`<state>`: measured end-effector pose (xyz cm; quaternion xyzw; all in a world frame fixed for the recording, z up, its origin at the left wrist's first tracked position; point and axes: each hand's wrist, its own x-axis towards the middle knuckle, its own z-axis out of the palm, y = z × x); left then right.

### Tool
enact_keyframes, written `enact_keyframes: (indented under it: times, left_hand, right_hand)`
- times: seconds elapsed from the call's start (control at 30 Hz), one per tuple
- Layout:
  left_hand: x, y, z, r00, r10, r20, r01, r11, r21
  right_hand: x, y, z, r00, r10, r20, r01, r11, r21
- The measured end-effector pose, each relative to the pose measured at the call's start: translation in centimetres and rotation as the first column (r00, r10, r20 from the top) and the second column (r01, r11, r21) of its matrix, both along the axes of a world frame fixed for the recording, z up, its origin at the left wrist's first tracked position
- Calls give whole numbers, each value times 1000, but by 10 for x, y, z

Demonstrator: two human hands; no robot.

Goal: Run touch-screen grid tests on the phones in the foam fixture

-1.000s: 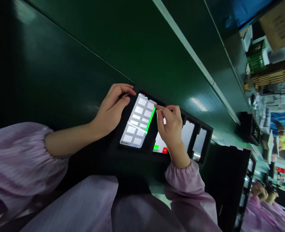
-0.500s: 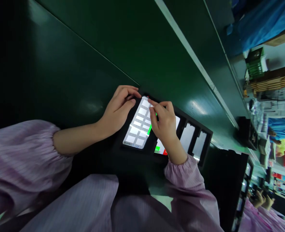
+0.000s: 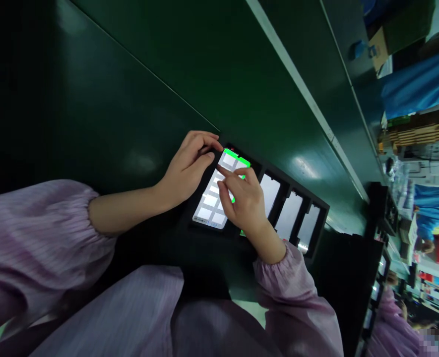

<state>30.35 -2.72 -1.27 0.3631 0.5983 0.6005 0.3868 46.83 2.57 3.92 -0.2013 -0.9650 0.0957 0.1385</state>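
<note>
A lit phone [image 3: 215,198] lies in the leftmost slot of a black tray [image 3: 316,233] on the dark green table. Its screen shows a grid of white tiles with a green band along the top and right edges. My left hand [image 3: 187,166] rests on the phone's upper left corner, fingers curled on its edge, steadying it. My right hand [image 3: 241,201] lies over the screen with the index finger stretched out, its tip touching the upper part of the glass, the other fingers curled. Both arms wear lilac sleeves.
Three more lit phones [image 3: 269,193] stand in the tray's other slots to the right. Another black tray [image 3: 379,198] sits farther along the table. Shelves with boxes [image 3: 412,124] and other people [image 3: 431,223] fill the right side.
My right index finger has slid from the screen's right edge leftward across its top. The green band now also runs along the top edge. My left hand has stayed put.
</note>
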Motion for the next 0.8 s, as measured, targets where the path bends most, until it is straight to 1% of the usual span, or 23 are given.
enact_keyframes:
  times: [0.17, 0.27, 0.43, 0.6, 0.8]
  left_hand:
    - [-2, 0, -1, 1000, -26, -17, 26, 1000, -6]
    - [-1, 0, -1, 1000, -11, -5, 10, 1000, -11]
    - [-1, 0, -2, 1000, -10, -13, 10, 1000, 12]
    - [-1, 1, -2, 1000, -13, -16, 13, 1000, -15]
    - [0, 1, -2, 1000, -21, -13, 21, 999, -35]
  right_hand:
    - [11, -26, 2, 997, 71, 41, -69, 997, -41]
    - [15, -38, 4, 993, 110, 39, -107, 992, -71]
    - [22, -55, 8, 991, 125, 45, -120, 989, -87]
    - [29, -67, 6, 985, 162, 61, -155, 983, -102]
    - [32, -71, 5, 984, 172, 51, -167, 982, -88]
